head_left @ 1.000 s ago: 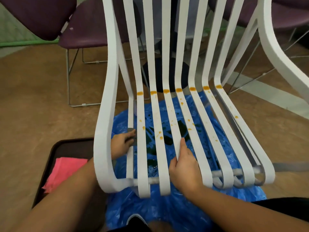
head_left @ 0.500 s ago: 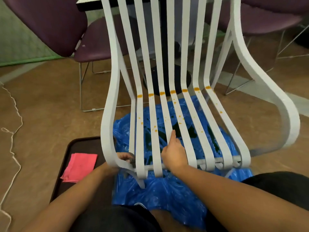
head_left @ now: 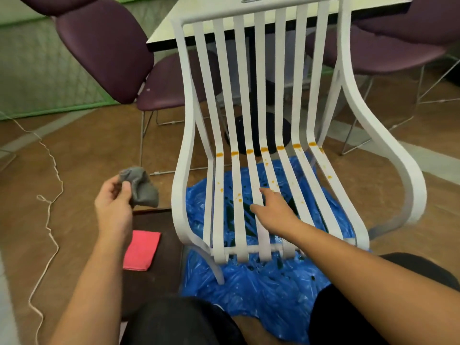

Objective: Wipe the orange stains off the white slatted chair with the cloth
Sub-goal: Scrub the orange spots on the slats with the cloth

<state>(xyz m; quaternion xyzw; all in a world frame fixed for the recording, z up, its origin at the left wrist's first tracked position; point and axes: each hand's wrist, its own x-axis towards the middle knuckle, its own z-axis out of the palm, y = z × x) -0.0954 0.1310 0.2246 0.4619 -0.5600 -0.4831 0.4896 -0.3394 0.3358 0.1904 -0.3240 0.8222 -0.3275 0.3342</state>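
The white slatted chair (head_left: 181,185) stands in front of me over a blue plastic sheet (head_left: 268,287). A row of orange stains (head_left: 249,151) runs across the slats at the seat's bend, with smaller orange drops (head_left: 239,199) further down the seat. My left hand (head_left: 113,205) is left of the chair, raised off the floor, shut on a crumpled grey cloth (head_left: 142,186). My right hand (head_left: 273,211) rests on the seat slats with fingers spread, holding nothing.
A folded pink cloth (head_left: 142,250) lies on a dark brown tray (head_left: 151,265) at the chair's left. Purple chairs (head_left: 107,48) and a table (head_left: 224,11) stand behind. A white cord (head_left: 48,215) trails over the brown floor at left.
My left hand has come out from under the chair's left edge and lifted to the left with the grey cloth. My right hand has slid further up the seat. The view has pulled back.
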